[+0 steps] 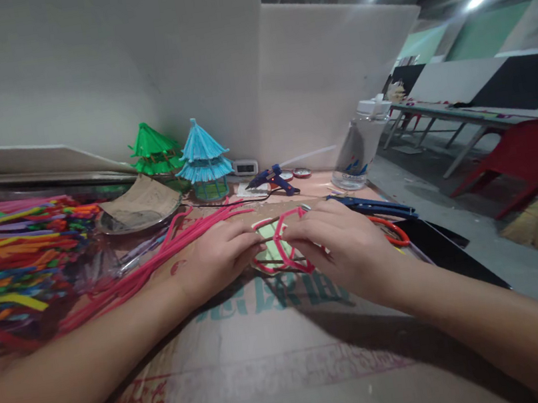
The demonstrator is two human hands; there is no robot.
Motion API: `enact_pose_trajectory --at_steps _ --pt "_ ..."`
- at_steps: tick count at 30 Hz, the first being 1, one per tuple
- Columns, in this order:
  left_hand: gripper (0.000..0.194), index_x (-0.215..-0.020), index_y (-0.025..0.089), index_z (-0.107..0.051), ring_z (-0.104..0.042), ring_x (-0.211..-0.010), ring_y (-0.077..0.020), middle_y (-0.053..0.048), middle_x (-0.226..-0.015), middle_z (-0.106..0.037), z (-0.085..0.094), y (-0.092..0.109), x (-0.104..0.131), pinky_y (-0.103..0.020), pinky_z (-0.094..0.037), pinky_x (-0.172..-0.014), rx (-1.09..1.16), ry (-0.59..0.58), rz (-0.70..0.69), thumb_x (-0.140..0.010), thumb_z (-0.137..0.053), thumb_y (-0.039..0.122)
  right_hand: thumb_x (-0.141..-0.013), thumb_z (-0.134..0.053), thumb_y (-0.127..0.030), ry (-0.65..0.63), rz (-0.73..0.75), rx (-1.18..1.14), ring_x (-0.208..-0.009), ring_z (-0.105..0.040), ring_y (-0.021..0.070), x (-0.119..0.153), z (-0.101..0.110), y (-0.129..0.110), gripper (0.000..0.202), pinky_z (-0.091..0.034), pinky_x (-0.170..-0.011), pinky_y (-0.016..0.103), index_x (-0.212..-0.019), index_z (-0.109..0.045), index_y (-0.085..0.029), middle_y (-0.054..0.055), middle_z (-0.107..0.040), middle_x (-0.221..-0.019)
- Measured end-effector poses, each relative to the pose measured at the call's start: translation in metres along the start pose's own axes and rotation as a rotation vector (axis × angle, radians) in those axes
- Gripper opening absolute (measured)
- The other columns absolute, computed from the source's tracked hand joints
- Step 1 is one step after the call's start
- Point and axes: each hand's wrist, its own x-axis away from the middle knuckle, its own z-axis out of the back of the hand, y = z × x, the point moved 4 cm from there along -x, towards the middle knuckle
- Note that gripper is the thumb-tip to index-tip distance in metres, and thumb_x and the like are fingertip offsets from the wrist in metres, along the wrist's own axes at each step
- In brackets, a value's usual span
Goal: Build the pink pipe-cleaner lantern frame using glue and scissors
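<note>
Between my two hands is a small frame [278, 244] with red pipe-cleaner rings, dark thin posts and a pale green panel, tipped on its side above the cardboard. My left hand [219, 256] pinches its left end, thumb and fingers together. On the right end, my right hand [351, 243] has its fingers closed around the red ring, partly hiding it. A bundle of pinkish-red pipe cleaners [157, 265] lies beside my left wrist. Near my right hand are orange-red scissor handles [391, 230] and a dark blue tool [375, 204].
Behind stand a green pagoda model [154, 150] and a blue pagoda model [202, 161]. A blue glue gun [273, 179] lies near a clear bottle [355, 148]. Many coloured pipe cleaners [5, 261] fill the left side, by a bowl [143, 220]. A red chair [530, 156] stands right.
</note>
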Motion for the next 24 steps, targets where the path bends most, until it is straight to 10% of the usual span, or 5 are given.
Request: enact_pose_trajectory --at_steps 24 --pt "0.022 -0.117 0.021 -0.068 -0.069 -0.121 -0.0251 -0.013 -0.125 -0.074 -0.0029 -0.0046 0.0023 -0.043 -0.059 -0.098 0.032 -0.058 0.010 -0.098 -0.059 0.014 -0.102 -0.050 -0.011 -0.075 0.045 0.082 -0.092 -0.065 0.0228 0.0031 -0.0041 -0.0011 0.025 -0.046 -0.080 0.036 -0.117 -0.069 -0.017 0.008 -0.077 -0.099"
